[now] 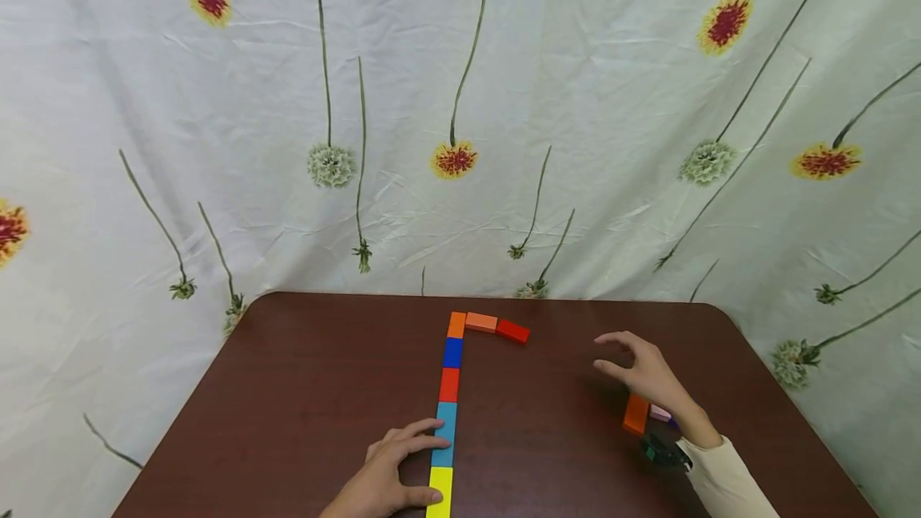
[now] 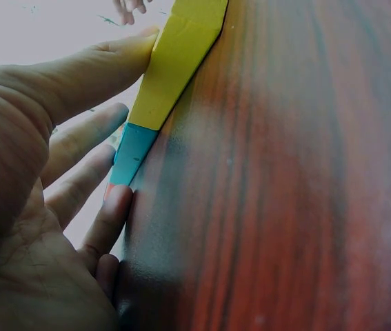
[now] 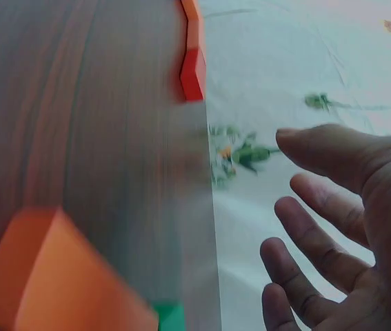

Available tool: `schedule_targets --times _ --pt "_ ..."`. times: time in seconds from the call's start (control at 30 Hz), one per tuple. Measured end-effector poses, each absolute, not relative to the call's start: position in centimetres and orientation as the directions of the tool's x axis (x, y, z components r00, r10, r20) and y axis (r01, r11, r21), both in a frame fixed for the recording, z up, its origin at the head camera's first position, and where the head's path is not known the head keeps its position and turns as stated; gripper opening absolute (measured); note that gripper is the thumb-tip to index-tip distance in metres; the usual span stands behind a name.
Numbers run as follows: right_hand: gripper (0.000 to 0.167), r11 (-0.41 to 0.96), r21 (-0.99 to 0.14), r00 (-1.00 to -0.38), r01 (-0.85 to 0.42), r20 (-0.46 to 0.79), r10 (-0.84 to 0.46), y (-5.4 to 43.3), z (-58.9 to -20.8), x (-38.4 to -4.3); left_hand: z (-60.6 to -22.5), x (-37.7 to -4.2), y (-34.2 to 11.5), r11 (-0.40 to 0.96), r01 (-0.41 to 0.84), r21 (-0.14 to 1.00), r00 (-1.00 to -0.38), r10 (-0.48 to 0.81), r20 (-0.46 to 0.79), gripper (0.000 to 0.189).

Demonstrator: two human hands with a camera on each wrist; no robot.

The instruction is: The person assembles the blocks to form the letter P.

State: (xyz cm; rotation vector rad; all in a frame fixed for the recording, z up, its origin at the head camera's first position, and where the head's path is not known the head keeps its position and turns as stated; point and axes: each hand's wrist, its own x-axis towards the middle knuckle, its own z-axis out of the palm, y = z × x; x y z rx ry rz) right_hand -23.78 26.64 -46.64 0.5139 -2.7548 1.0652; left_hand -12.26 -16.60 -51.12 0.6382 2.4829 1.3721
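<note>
Yellow block and light blue block lie end to end on the table, right at the left hand. Its thumb touches the yellow one and its fingertips touch the light blue one, the fingers spread rather than wrapped round either. A small dark mark shows on the light blue block in the left wrist view, too tiny to read.

Both blocks' long axes point away from the person, leaning slightly right. The same line carries on through a red block, a dark blue block and an orange block near the far edge. There the row turns right: a pale orange block runs roughly along that edge, then a bright red block slants, its right end nearer the person.

Well apart to the right, the right hand is over the table, thumb and fingers parted, holding nothing. Near its wrist lie a loose orange block, pointing mostly away from the person, and a pink block. A flower-printed cloth hangs behind the brown table.
</note>
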Motion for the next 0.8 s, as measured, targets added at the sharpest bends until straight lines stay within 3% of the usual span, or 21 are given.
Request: schedule_targets --times 0.43,0.8 --pt "0.041 0.703 -0.654 -0.960 -0.280 0.180 -0.215 32.8 -46.0 -21.2 -51.3 -12.4 -16.6 0.469 0.285 0.836 -0.876 0.482 0.028 0.051" --pt "0.051 0.696 -0.713 -0.990 -0.086 -0.019 -0.142 36.7 -47.9 -19.5 -51.4 -12.5 -16.7 0.471 0.277 0.838 -0.869 0.494 0.010 0.050"
